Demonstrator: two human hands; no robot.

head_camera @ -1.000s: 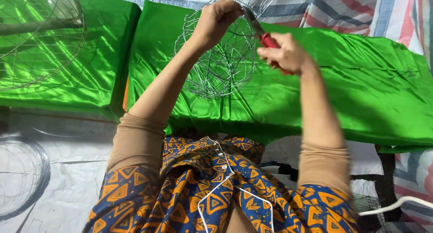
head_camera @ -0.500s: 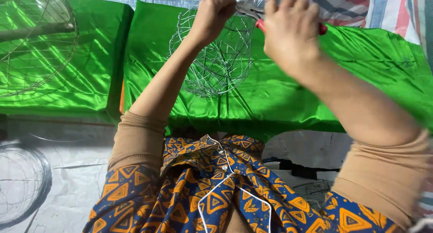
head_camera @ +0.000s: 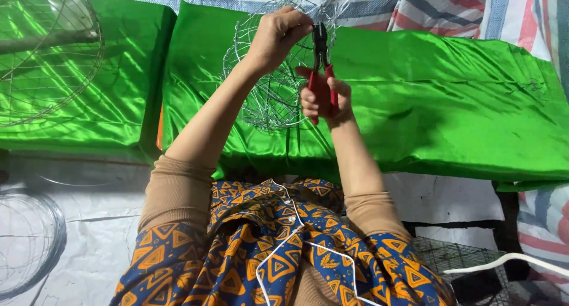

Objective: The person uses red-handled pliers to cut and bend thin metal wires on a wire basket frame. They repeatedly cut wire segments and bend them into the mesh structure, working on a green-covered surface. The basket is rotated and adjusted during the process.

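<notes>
My left hand [head_camera: 278, 36] is raised and grips the upper rim of a round wire frame [head_camera: 269, 98] made of thin silver wire. My right hand [head_camera: 325, 101] is just below and to the right of it, closed on red-handled pliers [head_camera: 322, 69]. The pliers point upward and their dark jaws meet the wire right beside my left fingers. The wire frame hangs in the air over a green satin cushion [head_camera: 450, 104].
A second green cushion [head_camera: 77, 87] lies to the left with another wire frame [head_camera: 41, 51] on it. A coil of wire [head_camera: 26, 241] rests on the pale sheet at lower left. A wire grid [head_camera: 456, 255] and white cable [head_camera: 510, 261] sit at lower right.
My right hand has dropped from high beside the left hand to below it, turning the pliers so they point up at the wire. The left hand kept its hold on the frame.
</notes>
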